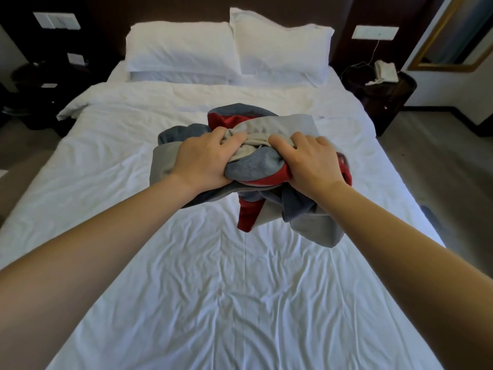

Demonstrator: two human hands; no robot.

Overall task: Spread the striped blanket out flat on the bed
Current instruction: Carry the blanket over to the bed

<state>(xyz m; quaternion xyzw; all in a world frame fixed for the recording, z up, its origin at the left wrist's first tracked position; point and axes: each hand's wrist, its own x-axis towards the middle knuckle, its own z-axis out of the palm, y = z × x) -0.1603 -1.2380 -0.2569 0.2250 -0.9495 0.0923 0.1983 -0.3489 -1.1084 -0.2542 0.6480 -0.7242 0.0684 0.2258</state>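
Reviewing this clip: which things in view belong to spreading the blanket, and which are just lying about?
In the job: striped blanket, bunched and gripped by left hand and right hand; bed.
Lying about: pillows; telephone on nightstand; mirror.

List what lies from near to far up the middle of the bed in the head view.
Wrinkled white duvet → striped blanket, bunched and gripped by the left hand and the right hand → folded-back duvet edge → white pillows → dark headboard.
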